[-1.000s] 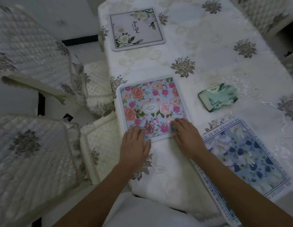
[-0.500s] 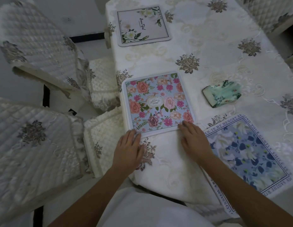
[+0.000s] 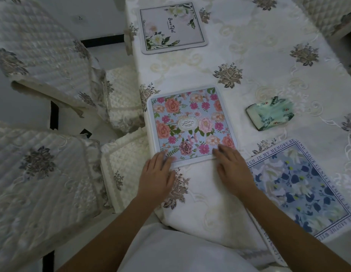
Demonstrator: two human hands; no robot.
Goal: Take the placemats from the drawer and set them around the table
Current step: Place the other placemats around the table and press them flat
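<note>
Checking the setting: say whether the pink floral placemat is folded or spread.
Spread: the pink floral placemat lies flat on the tablecloth, uncreased.

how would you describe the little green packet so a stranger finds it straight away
Start at the white embroidered tablecloth. Right of the pink-rose placemat, beyond the blue-leaf placemat, lies a small packet. It alone is green and much smaller than the flat mats.
</note>
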